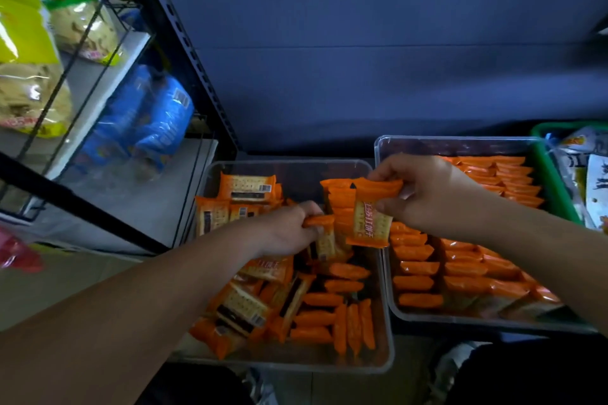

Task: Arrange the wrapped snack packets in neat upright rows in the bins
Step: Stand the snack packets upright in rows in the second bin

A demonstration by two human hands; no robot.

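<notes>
Raised packet [371, 217] is pinched by right hand [427, 194], lower packet [324, 235] gripped by left hand [288, 230], over left bin [283, 162]; upright slotting into a row is likely needed next.

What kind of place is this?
Probably a small shop or its stockroom: bagged snacks on a black metal shelf, clear bins of orange snack packets, and a green basket of more goods.

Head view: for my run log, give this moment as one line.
left hand grips lower packet in left bin | right hand pinches raised packet above it | right bin: neat rows | left bin: partly loose
</notes>
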